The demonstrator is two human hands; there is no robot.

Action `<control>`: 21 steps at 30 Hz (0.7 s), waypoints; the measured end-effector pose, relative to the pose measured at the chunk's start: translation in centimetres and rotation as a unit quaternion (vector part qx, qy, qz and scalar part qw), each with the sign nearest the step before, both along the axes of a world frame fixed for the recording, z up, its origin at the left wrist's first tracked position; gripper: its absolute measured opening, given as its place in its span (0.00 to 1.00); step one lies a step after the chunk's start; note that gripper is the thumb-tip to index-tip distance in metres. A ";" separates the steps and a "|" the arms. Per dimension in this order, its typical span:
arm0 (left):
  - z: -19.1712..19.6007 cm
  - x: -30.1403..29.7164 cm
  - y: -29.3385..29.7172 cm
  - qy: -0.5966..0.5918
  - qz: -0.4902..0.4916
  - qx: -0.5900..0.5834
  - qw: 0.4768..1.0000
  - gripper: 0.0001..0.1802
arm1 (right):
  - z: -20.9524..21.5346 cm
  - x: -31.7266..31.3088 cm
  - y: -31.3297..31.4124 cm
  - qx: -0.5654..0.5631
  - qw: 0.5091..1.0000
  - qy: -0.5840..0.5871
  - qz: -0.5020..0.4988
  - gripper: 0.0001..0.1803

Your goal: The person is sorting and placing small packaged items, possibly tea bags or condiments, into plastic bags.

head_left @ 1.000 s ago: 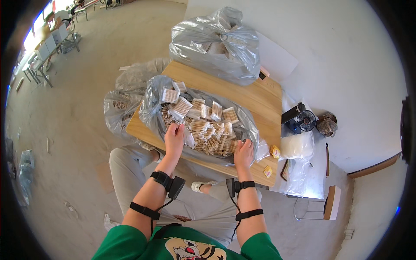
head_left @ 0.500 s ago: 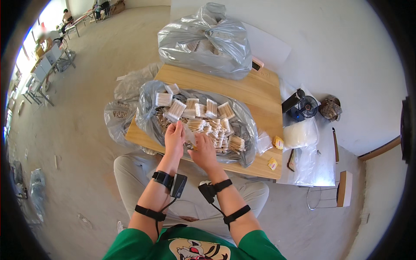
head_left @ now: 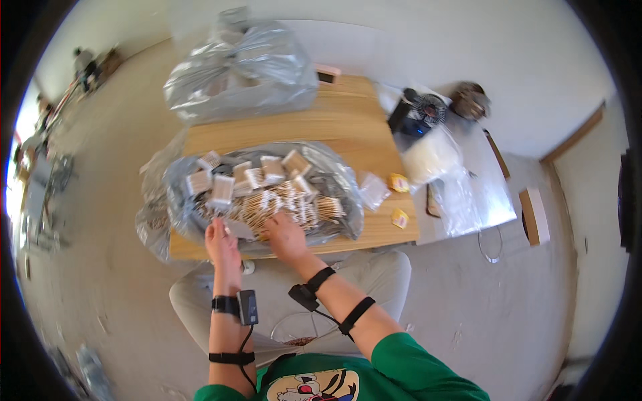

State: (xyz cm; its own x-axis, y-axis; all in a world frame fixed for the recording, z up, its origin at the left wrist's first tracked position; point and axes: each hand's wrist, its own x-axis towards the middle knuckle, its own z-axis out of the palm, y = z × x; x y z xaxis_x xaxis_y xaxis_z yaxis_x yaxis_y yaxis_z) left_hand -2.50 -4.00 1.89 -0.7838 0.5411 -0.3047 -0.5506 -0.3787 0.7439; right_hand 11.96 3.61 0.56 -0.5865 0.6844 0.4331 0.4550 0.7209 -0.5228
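Left hand: I view the left hand [head_left: 224, 244] at the near rim of the gray bag, thumb and fingertips drawn together with no clear gap, apparently pinching one side of a pale pouch [head_left: 239, 229].
Right hand: The right hand [head_left: 286, 237] is just right of the pouch, fingers bent down onto the near edge of the loose swabs [head_left: 281, 202]. Blur hides its fingertips; I cannot tell how far apart they are or whether they have hold of any.
Pouch position: Between both hands, above the near part of the heap; I judge that the left pinch steadies it and leaves the right fingers free.
Gray bag: The gray bag [head_left: 352, 200] is spread on the wooden table [head_left: 348, 130]. Its raised, crumpled rim surrounds the heap, which I take to stop sticks rolling off.
Swab appearance: Thin tan sticks with white tips, crossing in places, roughly aligned in others; a denser cluster lies at the right.
Flat packs: Rectangular flat packs [head_left: 222, 190] lie along the far and left sides, leaving the near swabs uncovered for reaching.
Table right: Two yellow boxes [head_left: 399, 218] lie near a clear bag [head_left: 373, 190], outside the rim.
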 end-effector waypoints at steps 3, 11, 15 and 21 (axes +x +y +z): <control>-0.4 -0.6 -0.7 0.028 -0.027 0.021 0.999 0.12 | -0.3 0.3 0.2 -0.017 0.999 0.022 0.028 0.05; 0.4 1.3 0.4 0.018 -0.037 -0.002 0.999 0.13 | -0.1 3.0 1.6 -0.150 0.968 0.197 -0.043 0.05; 1.1 2.2 0.5 0.001 -0.001 -0.044 0.999 0.13 | 1.2 4.9 2.1 -0.417 0.872 0.231 -0.112 0.06; 1.2 0.3 -0.8 0.044 -0.034 -0.019 0.998 0.12 | 2.6 13.0 4.4 -0.392 0.757 0.495 -0.171 0.06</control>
